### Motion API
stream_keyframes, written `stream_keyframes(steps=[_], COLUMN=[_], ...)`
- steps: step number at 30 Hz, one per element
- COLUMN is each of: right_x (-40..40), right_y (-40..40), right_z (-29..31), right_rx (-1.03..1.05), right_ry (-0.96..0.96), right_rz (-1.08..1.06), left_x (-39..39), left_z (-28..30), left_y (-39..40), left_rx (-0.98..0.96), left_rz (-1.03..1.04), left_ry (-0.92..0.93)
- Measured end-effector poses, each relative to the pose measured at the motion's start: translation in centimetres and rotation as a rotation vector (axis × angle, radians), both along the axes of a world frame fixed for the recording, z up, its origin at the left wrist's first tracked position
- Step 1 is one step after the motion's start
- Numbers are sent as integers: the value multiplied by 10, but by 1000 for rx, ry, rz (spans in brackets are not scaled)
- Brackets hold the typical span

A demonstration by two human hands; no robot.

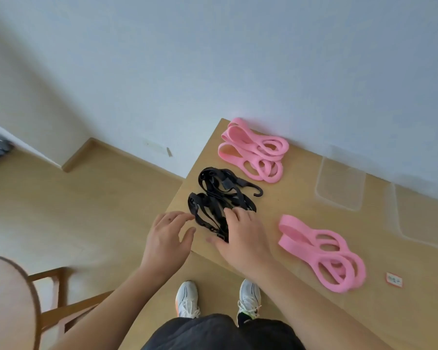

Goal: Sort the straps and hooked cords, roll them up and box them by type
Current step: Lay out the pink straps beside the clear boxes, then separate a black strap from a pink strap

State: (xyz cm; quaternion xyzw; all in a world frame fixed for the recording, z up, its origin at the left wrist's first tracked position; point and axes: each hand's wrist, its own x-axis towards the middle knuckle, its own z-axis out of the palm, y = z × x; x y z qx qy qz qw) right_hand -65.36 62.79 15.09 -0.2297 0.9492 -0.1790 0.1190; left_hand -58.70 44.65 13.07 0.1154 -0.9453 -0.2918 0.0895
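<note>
Down at your far left, a pale rounded shape (8, 301) fills the corner, cut off by the frame and too blurred to name, with a wooden chair (58, 296) partly showing behind it on the wood floor (61, 223). Your left hand (166, 238) hovers just off the table's near left corner, fingers loosely spread and grasping nothing; whether a fingertip touches the black tangle beside it is hard to tell. That tangle of black straps (218, 200) lies on the table (288, 205) near its left edge, with one black hook (257, 190) poking out on the far right side; the separate pieces cannot be counted in the knot. Your right hand (243, 236) lies palm-down on the near end of the tangle, fingers bent onto the straps and covering that part, so you cannot see whether they pinch a strap or only press. Below, your white shoes (187, 298) show on the floor. Farther right, one heap of pink bands (254, 150) sits by the wall (238, 59), and another pink heap (324, 251) lies nearer you. Beyond, two clear plastic boxes (341, 183) (420, 218) stand along the wall, faint and hard to outline. A small label (394, 279) lies at the right, unreadable.
</note>
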Motion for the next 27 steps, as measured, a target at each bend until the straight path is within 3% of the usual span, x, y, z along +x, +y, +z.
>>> stream_keyframes(steps=[2,5,9,16,24,27], right_x=[-2,5,24,34,47,50], right_y=[-11,-20,-17,-9,4,8], right_z=[-3,-6,-14,-12,14,34], right_rx=[159,234,108,-60,-327,-455], right_ry=[-48,-69,-43,236,206,98], right_rz=[-10,-4,-3,-149,-418,-606], left_x=[3,5,4,-5,-21,-26], left_z=[0,0,0,7,25,38], left_y=[-4,-10,-16,-24,-10,4], left_rx=[22,54,119,207,297,371], left_rz=[20,30,56,-16,-106,-140], left_ry=[-21,-33,-64,-65,-93,-110])
